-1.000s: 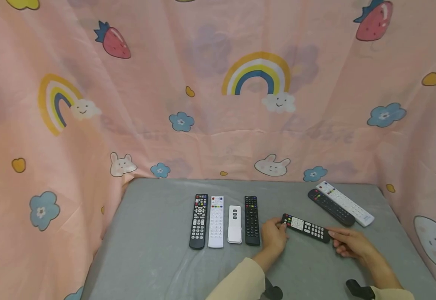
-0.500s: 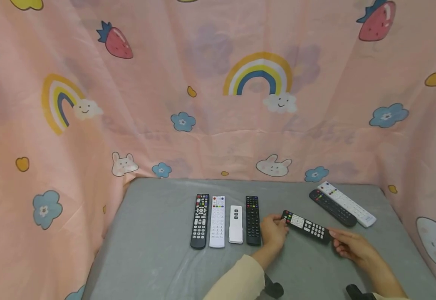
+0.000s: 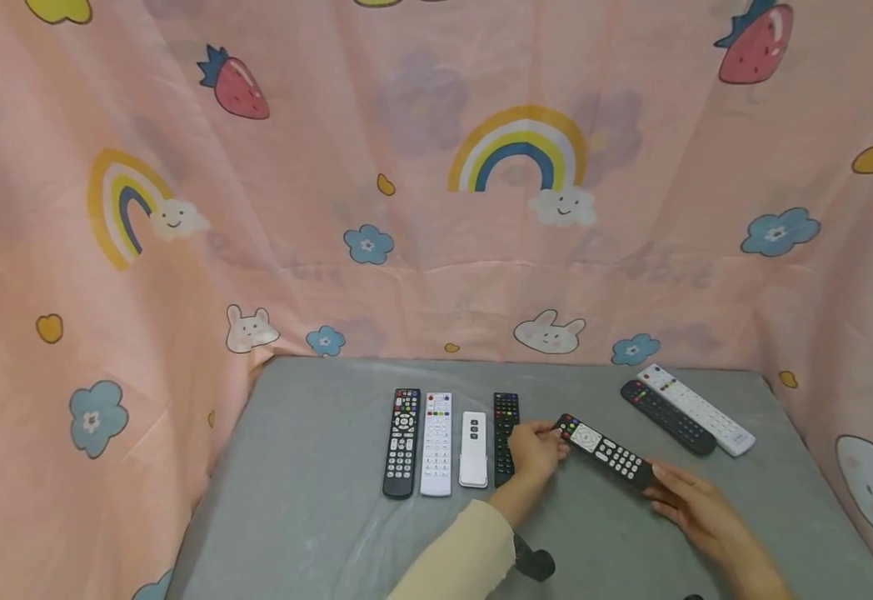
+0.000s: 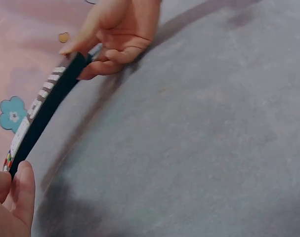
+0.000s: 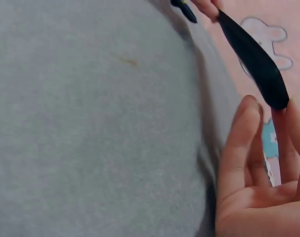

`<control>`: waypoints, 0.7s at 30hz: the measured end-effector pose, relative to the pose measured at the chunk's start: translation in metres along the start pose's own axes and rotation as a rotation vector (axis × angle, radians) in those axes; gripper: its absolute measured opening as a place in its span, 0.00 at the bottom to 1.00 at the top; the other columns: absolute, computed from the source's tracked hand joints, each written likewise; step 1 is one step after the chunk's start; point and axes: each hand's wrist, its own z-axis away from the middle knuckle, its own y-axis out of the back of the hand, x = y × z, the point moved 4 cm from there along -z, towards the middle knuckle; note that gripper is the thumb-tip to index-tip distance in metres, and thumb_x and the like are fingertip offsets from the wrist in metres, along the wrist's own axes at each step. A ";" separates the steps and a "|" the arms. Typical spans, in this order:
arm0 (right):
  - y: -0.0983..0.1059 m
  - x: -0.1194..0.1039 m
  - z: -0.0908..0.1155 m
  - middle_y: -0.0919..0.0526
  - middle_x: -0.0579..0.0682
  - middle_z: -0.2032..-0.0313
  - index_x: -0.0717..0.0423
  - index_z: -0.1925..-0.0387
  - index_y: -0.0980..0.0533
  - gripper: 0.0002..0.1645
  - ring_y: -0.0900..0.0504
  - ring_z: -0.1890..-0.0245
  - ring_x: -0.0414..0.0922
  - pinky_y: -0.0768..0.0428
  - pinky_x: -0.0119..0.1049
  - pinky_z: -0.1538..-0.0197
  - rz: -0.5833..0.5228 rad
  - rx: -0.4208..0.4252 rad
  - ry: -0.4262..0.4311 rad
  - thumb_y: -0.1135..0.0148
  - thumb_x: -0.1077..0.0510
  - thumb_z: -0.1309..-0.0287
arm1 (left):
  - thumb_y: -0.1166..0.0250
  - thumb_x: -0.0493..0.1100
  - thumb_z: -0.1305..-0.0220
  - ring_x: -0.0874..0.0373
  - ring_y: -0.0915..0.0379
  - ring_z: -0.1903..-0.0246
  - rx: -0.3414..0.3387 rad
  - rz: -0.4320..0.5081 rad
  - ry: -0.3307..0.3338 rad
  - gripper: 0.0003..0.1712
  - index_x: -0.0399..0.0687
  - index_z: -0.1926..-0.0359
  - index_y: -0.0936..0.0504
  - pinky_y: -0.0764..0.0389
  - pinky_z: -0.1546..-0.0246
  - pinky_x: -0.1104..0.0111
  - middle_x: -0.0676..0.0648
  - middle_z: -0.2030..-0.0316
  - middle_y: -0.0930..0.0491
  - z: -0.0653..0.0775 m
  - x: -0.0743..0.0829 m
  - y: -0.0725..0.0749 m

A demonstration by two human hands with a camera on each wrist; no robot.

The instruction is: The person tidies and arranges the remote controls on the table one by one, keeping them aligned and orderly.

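A black remote control (image 3: 607,452) with white and coloured buttons is held between both hands, raised off the grey cloth and slanting down to the right in the head view. My left hand (image 3: 537,451) pinches its upper-left end, the one with coloured buttons. At the other end my right hand (image 3: 699,508) grips it between thumb and fingers. The left wrist view shows the remote (image 4: 48,106) edge-on with a hand at each end. Its dark underside faces the right wrist view, where my right fingers (image 5: 238,143) lie bent below the remote (image 5: 256,61).
Left of my hands stand a black remote (image 3: 402,444), a white remote (image 3: 436,444), a small white remote (image 3: 473,450) and another black remote (image 3: 506,417), partly behind my left hand. At right lie a black remote (image 3: 667,417) and a white remote (image 3: 699,410) on the grey table (image 3: 309,500).
Both hands have lifted the black remote and shifted it slightly left, with its slant growing steeper. My left hand now covers part of the nearest remote in the row.
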 end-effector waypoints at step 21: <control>-0.044 0.010 0.002 0.14 0.28 0.67 0.27 0.67 0.19 0.14 0.14 0.66 0.31 0.16 0.28 0.60 0.311 0.333 -0.066 0.37 0.56 0.35 | 0.37 0.23 0.44 0.50 0.16 0.81 -0.026 -0.184 -0.186 0.09 0.29 0.62 0.14 0.24 0.84 0.78 0.39 0.77 0.14 -0.021 0.015 0.018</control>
